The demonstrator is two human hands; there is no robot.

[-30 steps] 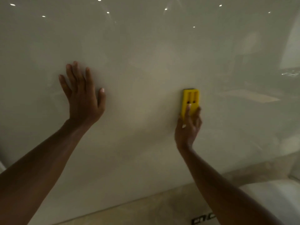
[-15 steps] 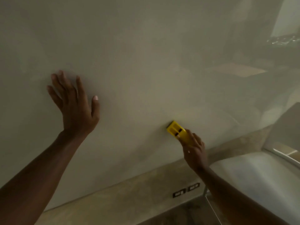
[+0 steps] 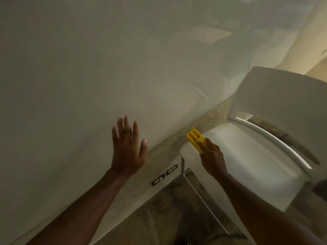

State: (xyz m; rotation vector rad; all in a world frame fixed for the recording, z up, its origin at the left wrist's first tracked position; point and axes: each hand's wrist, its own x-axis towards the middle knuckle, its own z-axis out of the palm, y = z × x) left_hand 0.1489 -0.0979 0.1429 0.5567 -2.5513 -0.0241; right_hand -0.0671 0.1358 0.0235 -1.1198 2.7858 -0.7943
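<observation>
A glossy pale wall panel (image 3: 106,68) fills most of the head view. My left hand (image 3: 127,149) is spread flat with straight fingers near the panel's lower part. My right hand (image 3: 211,157) grips a small yellow plastic scraper (image 3: 195,139) by its lower end. The scraper is held low, in front of the front corner of a white chair seat, off the panel.
A white plastic chair (image 3: 265,156) with a metal leg stands at the right, close to the wall. A beige marble skirting (image 3: 159,165) with two dark sockets (image 3: 164,175) runs along the wall's foot. Marbled floor (image 3: 159,218) lies below.
My right hand has drawn the scraper down the panel and off it, in front of the chair. My left hand has slid down the panel. The view has tilted downward.
</observation>
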